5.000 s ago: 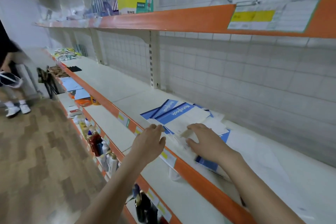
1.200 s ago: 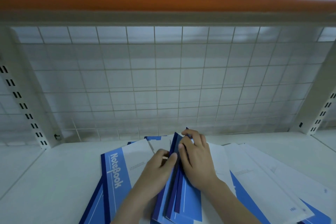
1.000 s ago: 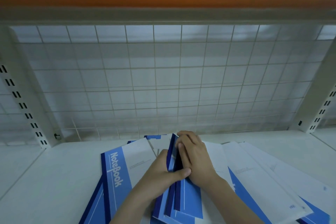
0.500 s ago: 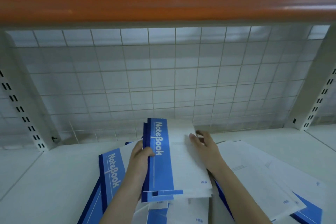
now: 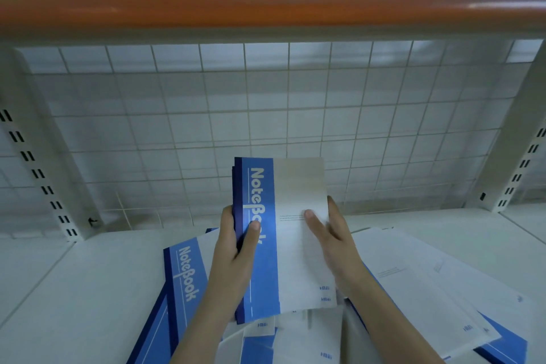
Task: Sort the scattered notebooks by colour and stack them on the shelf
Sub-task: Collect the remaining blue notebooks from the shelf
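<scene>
both hands hold a small stack of blue-and-white notebooks lifted off the shelf: the left hand grips the dark blue spine edge, thumb laid across the "notebook" lettering, fingers wrapped behind, while the right hand holds the white side with its thumb flat on the cover and its fingers behind the edge. half a second ago the stack sat lower and nearer the pile; now it is raised higher against the wire grid back panel, and the right hand has slid further along the edge. more notebooks lie scattered flat beneath and to either side. the left thumb covers part of the lettering, the lower notebooks are cut off by the frame's bottom edge, and the small print on the covers is too fine to read.
</scene>
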`<state>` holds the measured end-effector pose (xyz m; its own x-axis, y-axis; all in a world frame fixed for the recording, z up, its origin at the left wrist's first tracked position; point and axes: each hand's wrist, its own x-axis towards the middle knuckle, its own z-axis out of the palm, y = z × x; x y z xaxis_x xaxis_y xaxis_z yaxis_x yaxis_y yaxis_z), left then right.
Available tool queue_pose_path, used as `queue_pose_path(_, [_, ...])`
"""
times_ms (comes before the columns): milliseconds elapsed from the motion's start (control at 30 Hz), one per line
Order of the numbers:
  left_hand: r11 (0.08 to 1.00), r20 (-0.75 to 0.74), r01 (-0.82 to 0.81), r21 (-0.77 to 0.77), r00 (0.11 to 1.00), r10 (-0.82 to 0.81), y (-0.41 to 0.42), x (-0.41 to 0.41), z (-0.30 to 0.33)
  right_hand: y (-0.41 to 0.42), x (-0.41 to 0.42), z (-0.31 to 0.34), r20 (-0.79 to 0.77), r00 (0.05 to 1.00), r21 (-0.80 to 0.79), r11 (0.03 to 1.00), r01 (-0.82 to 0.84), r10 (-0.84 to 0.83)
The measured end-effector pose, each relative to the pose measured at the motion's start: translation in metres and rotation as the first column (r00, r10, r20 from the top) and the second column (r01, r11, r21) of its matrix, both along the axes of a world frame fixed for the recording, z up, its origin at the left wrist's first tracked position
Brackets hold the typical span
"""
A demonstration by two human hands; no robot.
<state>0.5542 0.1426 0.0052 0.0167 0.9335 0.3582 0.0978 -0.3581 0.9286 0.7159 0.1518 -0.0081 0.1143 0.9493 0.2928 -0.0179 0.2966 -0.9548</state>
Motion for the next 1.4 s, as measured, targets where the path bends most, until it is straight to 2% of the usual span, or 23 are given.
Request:
queue_pose_path(133, [0.991, 0.037, 0.003, 0.135, 0.999, -0.009, -0.006, -0.001, 0.006, -0.004, 0.008, 0.011, -0.118, 0.988, 0.122, 0.989, -0.08, 0.094])
queue_pose_path(233, [0.987, 0.077, 0.054, 0.15, 0.995, -0.066, -0.007, -0.004, 0.006, -0.001, 0.011, 0.011, -0.166, 0.976, 0.067, 0.989, -0.13, 0.14])
queue_pose_path(367, [0.997, 0.133, 0.007, 0.08, 0.991, -0.018, 0.002, -0.002, 0.003, 0.002, 0.004, 0.002, -0.011, 0.993, -0.088, 0.989, -0.116, 0.116])
queue_pose_path(467, [0.999, 0.126, -0.036, -0.008, 0.991, 0.037, 0.008, 0.001, -0.002, 0.003, 0.0, -0.002, 0.014, 0.995, -0.116, 0.989, -0.095, 0.097])
queue_pose_path(600, [0.995, 0.081, -0.08, -0.061, 0.993, 0.085, 0.012, 0.0, -0.009, 0.0, -0.006, 0.001, 0.064, 0.998, -0.075, 0.997, -0.024, 0.029])
queue_pose_path(733, [0.994, 0.082, -0.084, -0.067, 0.993, 0.09, 0.01, -0.001, -0.008, -0.001, -0.005, -0.001, 0.207, 0.978, 0.071, 0.997, 0.012, -0.026])
queue_pose_path(800, [0.992, 0.065, -0.07, -0.104, 0.995, 0.077, 0.01, -0.003, -0.008, -0.002, -0.004, -0.003, 0.212, 0.975, 0.122, 0.992, 0.044, -0.069])
queue_pose_path(900, [0.97, -0.055, -0.082, -0.229, 0.996, 0.072, 0.013, -0.01, -0.007, 0.0, -0.006, -0.008, 0.236, 0.971, 0.002, 1.0, 0.024, -0.024])
queue_pose_path(967, [0.941, -0.185, -0.201, -0.27, 0.971, 0.154, 0.017, -0.021, -0.007, 0.002, -0.01, -0.011, 0.241, 0.969, -0.168, 0.986, -0.02, 0.061])
queue_pose_path(1033, [0.9, -0.324, -0.385, -0.202, 0.894, 0.31, 0.02, -0.038, -0.009, 0.004, -0.016, -0.014, 0.284, 0.95, -0.273, 0.961, -0.048, 0.128])
queue_pose_path(1100, [0.816, -0.49, -0.564, -0.127, 0.751, 0.443, 0.021, -0.056, -0.017, 0.004, -0.021, -0.015, 0.318, 0.934, -0.325, 0.944, -0.056, 0.165])
queue_pose_path(1133, [0.76, -0.631, -0.639, -0.116, 0.639, 0.441, 0.02, -0.061, -0.021, 0.005, -0.023, -0.015, 0.335, 0.928, -0.337, 0.94, -0.044, 0.164])
queue_pose_path(1167, [0.715, -0.786, -0.689, -0.116, 0.504, 0.359, 0.019, -0.062, -0.024, 0.005, -0.023, -0.014, 0.349, 0.925, -0.338, 0.941, -0.026, 0.151])
queue_pose_path(1200, [0.688, -0.893, -0.717, -0.115, 0.378, 0.244, 0.017, -0.06, -0.027, 0.005, -0.023, -0.014, 0.363, 0.921, -0.339, 0.941, -0.01, 0.14])
queue_pose_path(1233, [0.674, -0.943, -0.728, -0.121, 0.297, 0.152, 0.015, -0.056, -0.028, 0.005, -0.023, -0.014, 0.37, 0.918, -0.341, 0.94, -0.006, 0.14])
queue_pose_path(1300, [0.658, -0.965, -0.745, -0.108, 0.239, 0.112, 0.014, -0.047, -0.028, 0.004, -0.024, -0.014, 0.346, 0.928, -0.345, 0.938, -0.014, 0.141])
queue_pose_path(1400, [0.641, -0.957, -0.764, -0.068, 0.231, 0.174, 0.018, -0.046, -0.03, 0.002, -0.023, -0.012, 0.321, 0.942, -0.342, 0.94, 0.022, 0.094])
